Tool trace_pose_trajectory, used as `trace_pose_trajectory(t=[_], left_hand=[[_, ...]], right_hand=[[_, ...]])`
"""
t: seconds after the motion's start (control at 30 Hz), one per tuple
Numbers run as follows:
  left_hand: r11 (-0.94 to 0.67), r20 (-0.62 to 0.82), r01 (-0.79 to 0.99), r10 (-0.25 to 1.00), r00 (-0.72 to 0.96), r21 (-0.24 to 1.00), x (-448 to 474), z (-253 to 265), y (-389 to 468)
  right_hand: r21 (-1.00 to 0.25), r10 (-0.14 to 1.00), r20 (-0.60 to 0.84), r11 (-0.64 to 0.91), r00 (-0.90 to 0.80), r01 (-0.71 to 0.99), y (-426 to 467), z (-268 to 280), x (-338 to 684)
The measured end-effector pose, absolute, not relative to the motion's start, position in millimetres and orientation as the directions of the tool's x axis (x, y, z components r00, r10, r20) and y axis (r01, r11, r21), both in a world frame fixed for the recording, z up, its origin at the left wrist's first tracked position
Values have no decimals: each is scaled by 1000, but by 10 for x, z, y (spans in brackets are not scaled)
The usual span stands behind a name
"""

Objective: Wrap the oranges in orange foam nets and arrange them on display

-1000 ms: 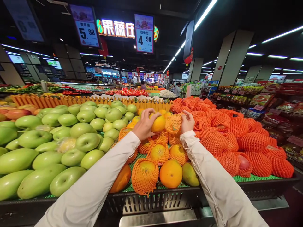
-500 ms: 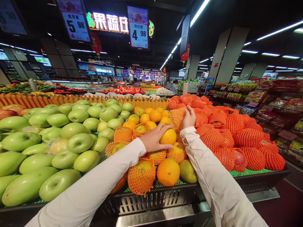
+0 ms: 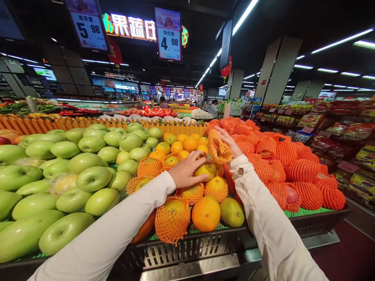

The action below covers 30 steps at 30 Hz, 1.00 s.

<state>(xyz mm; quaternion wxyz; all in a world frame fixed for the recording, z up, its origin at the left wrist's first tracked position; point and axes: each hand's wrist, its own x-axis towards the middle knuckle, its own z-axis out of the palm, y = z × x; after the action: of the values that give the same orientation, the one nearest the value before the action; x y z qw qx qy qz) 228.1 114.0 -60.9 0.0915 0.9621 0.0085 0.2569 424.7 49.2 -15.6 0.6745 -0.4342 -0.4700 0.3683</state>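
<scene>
Clearly, from the head camera, we see our left hand (image 3: pixel 186 170) curled round an orange (image 3: pixel 209 171), thumb near its lower side and fingers over its top; whether it also rests on the fruit beneath, we cannot tell. That orange sits amid the pile, just above the netted oranges (image 3: pixel 216 188). Our right hand (image 3: pixel 230 142) grasps a loose foam net (image 3: pixel 218 148), raised near the orange, its ragged opening tilted toward us. Nearer us, at the bin's (image 3: pixel 181 249) front edge, lie a bare orange (image 3: pixel 206 213) and a greenish fruit (image 3: pixel 232 212), side by side. Green apples (image 3: pixel 93 178) fill our left, red nets (image 3: pixel 265 172) our right.
</scene>
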Motion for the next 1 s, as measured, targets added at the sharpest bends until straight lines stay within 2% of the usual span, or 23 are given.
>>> trace_pose_trajectory(t=[0.1,0.23,0.3,0.43,0.57,0.67,0.77,0.83,0.93,1.0], left_hand=[[-941,562,-82,125,817,328,2287,-623,1205],[-757,631,-140,411,658,639,2321,-621,1272],[-646,603,-216,467,646,732,2331,-599,1265],[-440,541,-346,472,696,829,2315,-527,1192],[-97,389,-426,624,678,900,2272,-449,1111],[65,230,-362,666,709,930,2267,-437,1069],[62,91,-163,616,783,985,2286,-472,1053],[25,54,-88,617,785,996,2296,-496,1052],[11,15,-29,658,753,1000,2300,-502,1049],[12,-6,-3,691,723,1000,2301,-493,1043]], right_hand=[[-950,935,298,311,194,-38,448,-143,4197],[-964,962,267,268,61,0,428,-156,4139],[-974,974,224,225,-37,20,424,-171,4088],[-988,983,123,135,-137,81,418,-179,4031],[-993,995,59,67,-86,96,376,-129,4144],[-989,993,-89,-78,-76,127,320,-107,4298],[-964,972,-222,-207,-79,168,301,-143,4440],[-943,956,-281,-260,-80,210,330,-192,4500],[-927,956,-290,-272,-35,257,425,-270,4504],[-920,962,-268,-273,58,282,506,-313,4457]])
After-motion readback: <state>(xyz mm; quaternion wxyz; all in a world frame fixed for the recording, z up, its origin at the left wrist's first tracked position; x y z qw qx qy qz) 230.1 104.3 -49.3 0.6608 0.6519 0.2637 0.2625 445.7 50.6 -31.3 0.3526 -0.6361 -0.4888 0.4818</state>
